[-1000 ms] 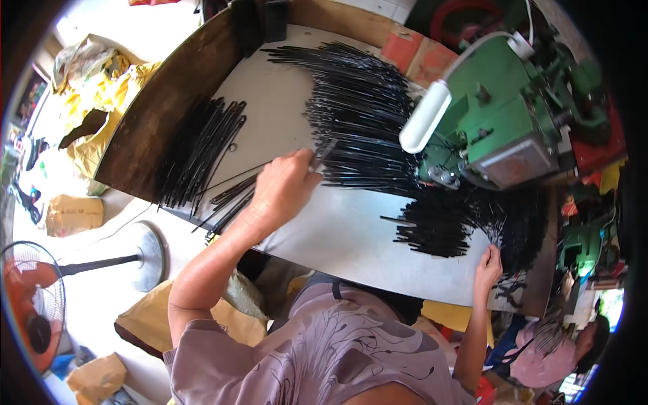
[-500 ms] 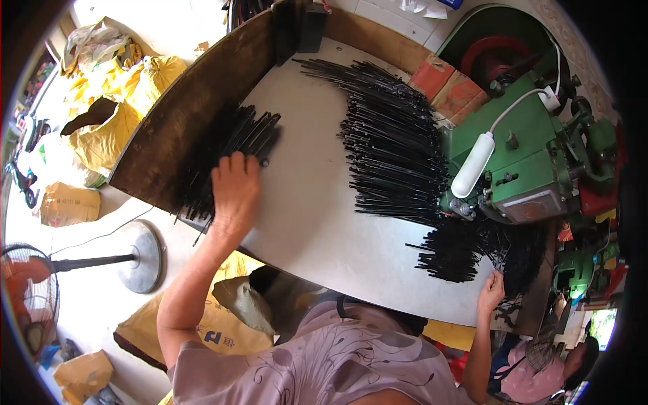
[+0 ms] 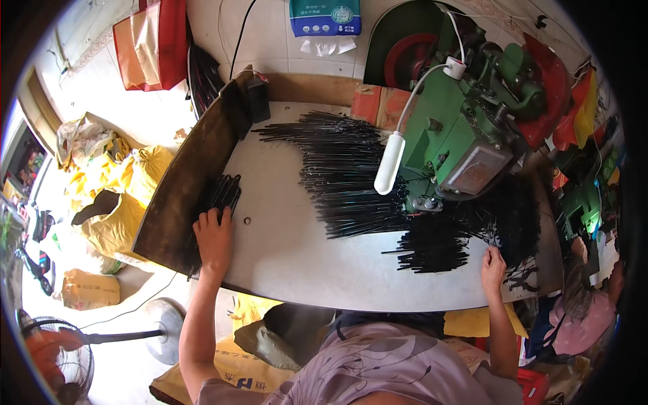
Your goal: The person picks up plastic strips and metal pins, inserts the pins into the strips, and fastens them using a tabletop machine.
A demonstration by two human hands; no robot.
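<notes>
Left of the green machine (image 3: 462, 128), black strips (image 3: 226, 191) extend lengthwise past the nearer left hand (image 3: 213, 241); whether its fingers grip, I cannot tell.

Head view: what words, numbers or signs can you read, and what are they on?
Blue tissue pack: pale print, round emblem; I won't copy wording.
Yellow-brown sack, lower left: dark blue lettering, not copied either.
Tan package, far left: faint marks, too blurred to read.
Machine plate: nothing readable.

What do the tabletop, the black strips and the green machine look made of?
Tabletop: probably sheet metal, grey with a soft sheen.
Black strips: plastic or coated metal, unclear which; thin, glinting.
Green machine: likely painted metal; glossy, hard-edged casing.
</notes>
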